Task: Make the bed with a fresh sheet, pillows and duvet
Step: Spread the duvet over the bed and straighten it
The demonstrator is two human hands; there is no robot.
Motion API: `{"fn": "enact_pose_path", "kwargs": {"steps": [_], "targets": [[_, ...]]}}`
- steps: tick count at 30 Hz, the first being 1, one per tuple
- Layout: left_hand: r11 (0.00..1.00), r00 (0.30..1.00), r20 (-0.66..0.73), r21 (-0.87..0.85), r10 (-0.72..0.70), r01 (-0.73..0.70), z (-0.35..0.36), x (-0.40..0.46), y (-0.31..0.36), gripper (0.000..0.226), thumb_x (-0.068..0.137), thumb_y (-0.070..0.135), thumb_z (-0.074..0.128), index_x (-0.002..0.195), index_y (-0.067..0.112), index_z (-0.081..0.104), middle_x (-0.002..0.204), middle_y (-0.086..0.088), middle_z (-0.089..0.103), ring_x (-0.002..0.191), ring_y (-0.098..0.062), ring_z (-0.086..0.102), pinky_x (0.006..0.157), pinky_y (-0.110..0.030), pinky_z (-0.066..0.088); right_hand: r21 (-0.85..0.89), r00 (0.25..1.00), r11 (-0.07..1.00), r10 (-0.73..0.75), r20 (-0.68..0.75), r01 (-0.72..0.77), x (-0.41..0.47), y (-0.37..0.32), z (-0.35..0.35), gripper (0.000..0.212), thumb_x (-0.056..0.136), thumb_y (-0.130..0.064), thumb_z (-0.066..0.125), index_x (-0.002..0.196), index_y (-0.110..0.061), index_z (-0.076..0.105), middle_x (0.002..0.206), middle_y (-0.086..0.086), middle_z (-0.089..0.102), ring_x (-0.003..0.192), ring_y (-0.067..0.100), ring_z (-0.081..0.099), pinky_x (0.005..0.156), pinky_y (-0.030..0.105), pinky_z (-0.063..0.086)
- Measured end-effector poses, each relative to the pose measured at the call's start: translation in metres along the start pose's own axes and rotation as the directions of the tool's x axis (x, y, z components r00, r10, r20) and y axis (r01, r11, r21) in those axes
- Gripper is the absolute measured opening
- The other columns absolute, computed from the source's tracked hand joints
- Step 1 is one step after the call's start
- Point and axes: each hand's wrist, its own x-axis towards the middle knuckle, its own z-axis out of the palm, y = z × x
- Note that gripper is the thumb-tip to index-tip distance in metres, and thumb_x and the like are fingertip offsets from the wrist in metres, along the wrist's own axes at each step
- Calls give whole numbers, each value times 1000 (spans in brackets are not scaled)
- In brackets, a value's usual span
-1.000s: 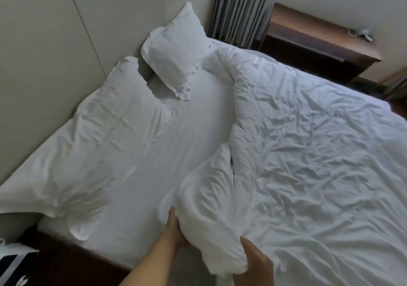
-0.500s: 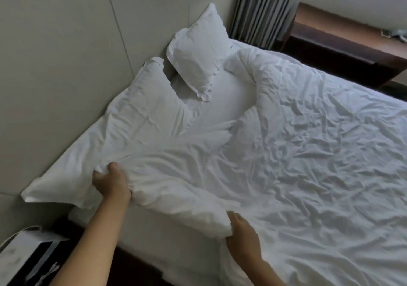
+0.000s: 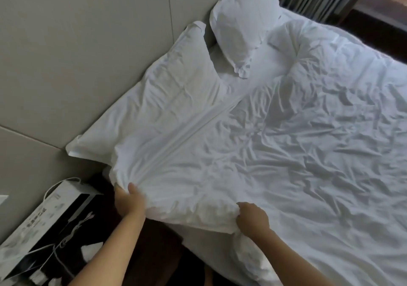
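Your left hand (image 3: 130, 204) grips the duvet (image 3: 286, 142) corner, your right hand (image 3: 252, 218) bunches its edge just beside — duvet spreads rumpled ahead and right of both. Two pillows (image 3: 167, 100) lean on the padded wall (image 3: 77, 43) beyond your left hand. Left of it — a paper bag (image 3: 44, 226) on dark floor (image 3: 158, 252).

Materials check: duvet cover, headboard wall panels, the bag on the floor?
Duvet: white woven cloth, probably cotton or a blend; matte, dense fine creases, bunches where the left hand and right hand grip it.
Wall panels: smooth grey-beige, faint sheen, thin seams; padded leatherette or laminate, cannot tell which.
Bag: likely coated paper; stiff flat sides, printed, thin cord handles.
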Motion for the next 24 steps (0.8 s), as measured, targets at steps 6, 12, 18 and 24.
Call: {"fn": "enact_pose_path", "kwargs": {"steps": [6,12,18,24], "targets": [[923,924,-40,50,-379,381,-18,-28,-67,61,88,-3,52,146,14,44,136,-21,55,114,-44,58,96,-50,51,-57,999,997,48,21,-47,-8,28,-17,29,87,-17,44,106,-18,65,87,-5,59,79,17,58,70,26,44],[889,891,-41,66,-451,453,-10,-39,-68,56,96,13,55,146,-1,34,142,-30,44,124,-48,48,100,-53,42,-102,995,994,-38,-94,28,-16,47,-9,43,77,-7,46,113,-24,64,103,-6,67,96,20,61,75,29,37],[755,924,249,534,290,-381,13,-43,-61,73,86,21,66,149,12,30,152,-15,34,137,-36,35,108,-54,37,-4,972,993,-117,-205,119,-23,24,24,49,75,-9,60,123,-21,61,106,-3,64,100,23,59,83,34,39],[-30,102,926,121,364,-992,79,-124,-64,97,85,39,65,158,32,1,163,5,17,147,-17,25,120,-36,22,127,889,970,-133,-438,207,-29,15,42,53,61,-9,65,114,-18,67,92,-2,68,85,27,63,74,37,45]]}}
